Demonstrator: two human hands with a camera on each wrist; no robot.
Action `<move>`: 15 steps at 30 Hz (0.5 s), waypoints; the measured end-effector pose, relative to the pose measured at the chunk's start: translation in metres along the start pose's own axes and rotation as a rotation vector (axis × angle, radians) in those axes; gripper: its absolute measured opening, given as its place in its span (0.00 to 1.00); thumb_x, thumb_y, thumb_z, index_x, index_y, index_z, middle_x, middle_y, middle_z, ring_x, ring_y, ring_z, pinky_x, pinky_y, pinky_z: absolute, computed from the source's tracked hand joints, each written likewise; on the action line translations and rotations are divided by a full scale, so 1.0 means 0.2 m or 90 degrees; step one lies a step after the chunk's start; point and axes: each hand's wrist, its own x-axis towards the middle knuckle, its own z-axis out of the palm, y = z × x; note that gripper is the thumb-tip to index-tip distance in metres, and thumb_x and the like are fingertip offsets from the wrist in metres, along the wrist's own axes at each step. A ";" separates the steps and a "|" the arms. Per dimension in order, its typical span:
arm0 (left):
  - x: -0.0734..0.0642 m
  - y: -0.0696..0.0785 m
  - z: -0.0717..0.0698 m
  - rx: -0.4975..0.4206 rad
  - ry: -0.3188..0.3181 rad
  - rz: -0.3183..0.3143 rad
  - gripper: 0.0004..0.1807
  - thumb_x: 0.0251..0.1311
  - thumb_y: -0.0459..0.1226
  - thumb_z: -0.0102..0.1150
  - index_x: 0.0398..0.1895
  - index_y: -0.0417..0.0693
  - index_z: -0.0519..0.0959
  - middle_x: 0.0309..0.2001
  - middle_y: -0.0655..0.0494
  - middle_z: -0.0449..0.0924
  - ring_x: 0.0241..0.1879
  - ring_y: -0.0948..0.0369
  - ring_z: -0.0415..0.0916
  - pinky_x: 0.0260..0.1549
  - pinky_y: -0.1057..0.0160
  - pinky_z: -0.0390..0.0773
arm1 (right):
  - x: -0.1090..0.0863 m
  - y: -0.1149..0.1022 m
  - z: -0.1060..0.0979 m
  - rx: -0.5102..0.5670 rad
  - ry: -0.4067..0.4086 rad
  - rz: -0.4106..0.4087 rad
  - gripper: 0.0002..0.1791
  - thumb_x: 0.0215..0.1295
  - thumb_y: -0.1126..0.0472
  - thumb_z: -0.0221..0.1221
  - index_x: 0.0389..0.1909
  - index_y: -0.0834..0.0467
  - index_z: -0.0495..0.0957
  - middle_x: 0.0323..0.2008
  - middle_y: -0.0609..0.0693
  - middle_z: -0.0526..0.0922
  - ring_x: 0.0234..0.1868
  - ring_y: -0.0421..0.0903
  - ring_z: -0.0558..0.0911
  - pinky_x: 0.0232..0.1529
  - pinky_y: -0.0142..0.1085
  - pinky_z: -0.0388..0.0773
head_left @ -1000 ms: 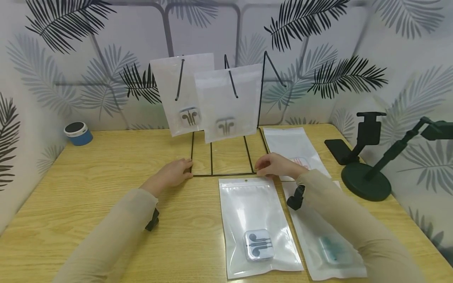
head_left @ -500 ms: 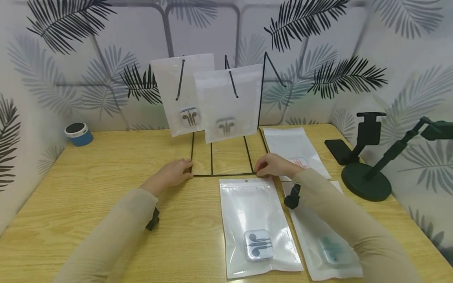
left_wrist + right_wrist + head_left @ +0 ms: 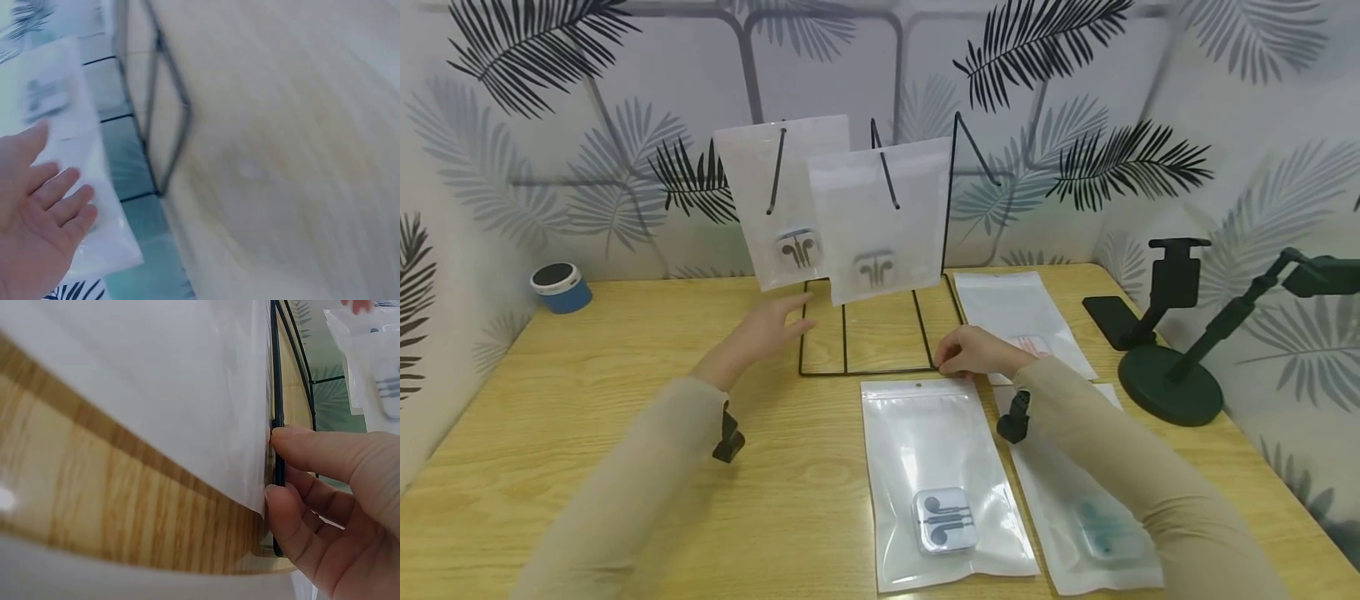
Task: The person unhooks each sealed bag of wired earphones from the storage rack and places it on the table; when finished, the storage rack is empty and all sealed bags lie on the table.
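Across the yellow wood-grained table (image 3: 625, 350), below a pale wall (image 3: 850, 75) printed with black and grey fronds, a round blue-and-white tub (image 3: 567, 298) stands far left. The left hand (image 3: 756, 333), fingers apart, is at the left side of the black wire rack (image 3: 880, 372); contact is hard to tell. Two white plastic pouches (image 3: 880, 221) hide much of its back. Thin-barred, it stands mid-table, front right corner pinched by the right hand (image 3: 976, 351), whose beige sleeve (image 3: 1120, 450) is cut off below.

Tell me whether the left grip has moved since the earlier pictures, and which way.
Yes: against the rack in the head view, the left grip has gone from the front left corner backward, toward the hanging bags.
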 end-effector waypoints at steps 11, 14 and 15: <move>0.17 0.20 -0.10 -0.349 0.211 0.034 0.30 0.69 0.41 0.46 0.70 0.42 0.52 0.67 0.47 0.57 0.64 0.56 0.57 0.59 0.61 0.62 | 0.00 0.02 0.00 0.000 -0.001 0.010 0.02 0.58 0.68 0.61 0.32 0.61 0.81 0.25 0.47 0.79 0.19 0.41 0.72 0.20 0.32 0.74; 0.21 0.23 -0.11 -0.415 0.232 0.018 0.29 0.67 0.41 0.48 0.69 0.43 0.56 0.66 0.48 0.59 0.64 0.58 0.57 0.59 0.62 0.62 | 0.00 0.01 0.00 0.002 -0.001 0.017 0.02 0.58 0.68 0.61 0.32 0.61 0.81 0.25 0.48 0.79 0.21 0.41 0.73 0.20 0.32 0.75; 0.22 0.24 -0.11 -0.428 0.238 0.011 0.29 0.67 0.41 0.49 0.68 0.43 0.58 0.65 0.48 0.60 0.64 0.58 0.58 0.59 0.62 0.62 | 0.00 0.01 0.00 0.002 -0.001 0.017 0.02 0.58 0.68 0.61 0.32 0.61 0.81 0.25 0.48 0.79 0.21 0.41 0.73 0.20 0.32 0.75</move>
